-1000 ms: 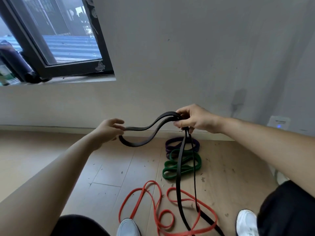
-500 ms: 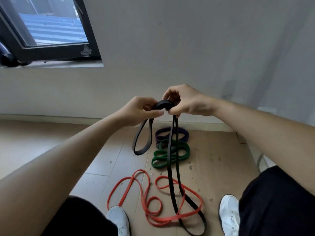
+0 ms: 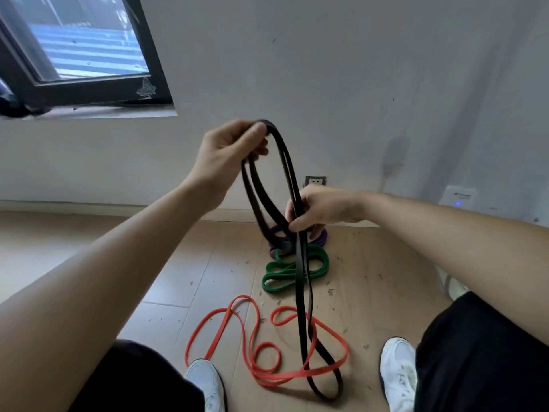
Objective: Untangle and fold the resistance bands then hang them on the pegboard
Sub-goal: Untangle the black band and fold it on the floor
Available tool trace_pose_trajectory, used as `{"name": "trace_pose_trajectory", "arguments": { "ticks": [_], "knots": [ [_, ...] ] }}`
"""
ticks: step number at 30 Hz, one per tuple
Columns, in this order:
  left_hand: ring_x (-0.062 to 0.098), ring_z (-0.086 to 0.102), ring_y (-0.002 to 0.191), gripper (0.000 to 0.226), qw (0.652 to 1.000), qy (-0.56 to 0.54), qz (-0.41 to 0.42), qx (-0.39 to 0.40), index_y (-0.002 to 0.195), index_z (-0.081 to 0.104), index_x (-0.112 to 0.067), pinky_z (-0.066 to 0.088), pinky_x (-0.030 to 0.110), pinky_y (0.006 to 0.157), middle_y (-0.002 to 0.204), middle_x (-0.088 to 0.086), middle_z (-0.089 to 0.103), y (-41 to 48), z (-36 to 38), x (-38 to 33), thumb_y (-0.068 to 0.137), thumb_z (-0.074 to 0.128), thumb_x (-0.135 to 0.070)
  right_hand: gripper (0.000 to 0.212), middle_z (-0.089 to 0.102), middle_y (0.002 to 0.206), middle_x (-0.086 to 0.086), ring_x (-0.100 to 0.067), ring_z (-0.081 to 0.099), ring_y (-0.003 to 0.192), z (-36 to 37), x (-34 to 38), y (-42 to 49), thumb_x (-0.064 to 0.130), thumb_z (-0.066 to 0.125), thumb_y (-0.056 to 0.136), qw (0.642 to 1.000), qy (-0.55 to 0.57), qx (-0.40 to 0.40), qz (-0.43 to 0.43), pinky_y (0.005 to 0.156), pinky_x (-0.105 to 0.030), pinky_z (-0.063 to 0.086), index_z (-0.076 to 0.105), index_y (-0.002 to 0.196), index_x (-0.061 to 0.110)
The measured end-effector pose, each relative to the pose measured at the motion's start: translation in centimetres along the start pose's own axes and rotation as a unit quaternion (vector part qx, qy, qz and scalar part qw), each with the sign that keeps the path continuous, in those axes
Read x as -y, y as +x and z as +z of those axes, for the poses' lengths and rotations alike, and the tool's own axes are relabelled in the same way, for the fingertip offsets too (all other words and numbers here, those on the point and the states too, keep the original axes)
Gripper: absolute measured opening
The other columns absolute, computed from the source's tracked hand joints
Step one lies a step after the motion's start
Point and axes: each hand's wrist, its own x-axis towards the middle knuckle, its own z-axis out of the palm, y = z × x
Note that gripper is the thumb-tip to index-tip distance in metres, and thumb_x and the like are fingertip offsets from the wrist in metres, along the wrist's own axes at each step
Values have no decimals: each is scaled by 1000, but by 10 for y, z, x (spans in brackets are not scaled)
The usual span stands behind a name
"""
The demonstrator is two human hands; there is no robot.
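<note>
A long black resistance band (image 3: 303, 281) hangs in folds from my left hand (image 3: 228, 153), which pinches its top bend up high. Lower down, my right hand (image 3: 318, 208) closes around the hanging strands. The band's bottom loop rests on the floor and crosses a loose red band (image 3: 267, 373). A folded green band (image 3: 285, 272) and a coiled purple band (image 3: 322, 237) lie on the floor near the wall, partly hidden behind the black strands. No pegboard is in view.
My white shoes (image 3: 208, 385) (image 3: 398, 367) and dark-trousered knees frame the bands. A grey wall stands ahead with a wall socket (image 3: 315, 181), a white device with a blue light (image 3: 457, 197), and a black-framed window (image 3: 89, 93) at upper left. Debris specks dot the wood floor.
My hands were together at the band's top bend. Now the left hand has lifted the bend higher, and the right hand has slid down the strands.
</note>
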Motion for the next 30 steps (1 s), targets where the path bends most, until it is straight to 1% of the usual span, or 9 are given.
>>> {"name": "trace_pose_trajectory", "arguments": {
  "ticks": [5,8,11,13,17,21,24,28,30],
  "knots": [
    [16,68,81,17,996,-19,-21,-83,99,71,-18,53,31,81,83,-4,69,2,-25,6,102,59,-29,21,75,95,-11,-19,76,88,-16,-3,-2,8,71,93,997,62,-34,-2,71,-36,62,65,111,-2],
    [14,66,75,17,993,13,-57,-99,100,71,-17,53,33,82,78,-4,67,-1,-40,18,102,59,-28,19,76,96,-17,-24,76,88,-25,4,-10,15,70,94,991,101,-81,-20,68,-36,62,66,105,0],
    [13,64,75,18,992,45,-90,-82,103,72,-16,53,36,85,79,-3,65,-5,-54,26,102,59,-29,14,73,86,-10,-17,75,76,-34,18,-17,23,70,94,975,152,-154,-53,61,-31,57,66,97,10],
    [12,63,74,19,991,53,-107,-61,107,72,-15,54,35,82,80,-1,64,-8,-58,27,102,59,-28,26,67,78,-5,-15,70,70,-41,28,-21,29,72,89,958,196,-195,-76,64,-35,53,66,101,7],
    [12,60,73,21,988,67,-138,20,108,71,-11,53,24,75,80,0,60,-14,-57,26,97,64,-28,39,54,67,1,-12,52,61,-47,37,-29,42,72,80,943,212,-233,-104,54,-25,39,66,100,9],
    [9,59,75,41,977,100,-154,105,108,73,-7,52,22,76,84,0,62,-16,-49,23,83,70,-39,42,53,61,1,-13,49,57,-48,32,-30,42,74,81,954,164,-228,-106,51,-26,33,69,93,2],
    [8,64,78,36,969,117,-154,155,106,74,-9,54,26,78,87,-4,70,-17,-41,22,82,73,-35,54,54,60,-4,-15,44,52,-45,29,-28,41,76,80,967,124,-200,-103,49,-30,29,67,97,-9],
    [11,65,79,33,973,82,-139,165,106,74,-9,56,25,77,86,-3,69,-14,-22,16,83,73,-33,48,56,70,-14,-23,47,61,-39,28,-25,38,79,81,978,95,-159,-96,48,-28,32,72,99,-5],
    [13,63,79,34,974,67,-133,172,104,74,-9,55,26,77,85,0,67,-13,-10,12,82,73,-36,36,58,69,-10,-21,51,62,-35,29,-24,32,80,84,983,74,-142,-94,49,-26,36,75,99,-1]
  ]
}}
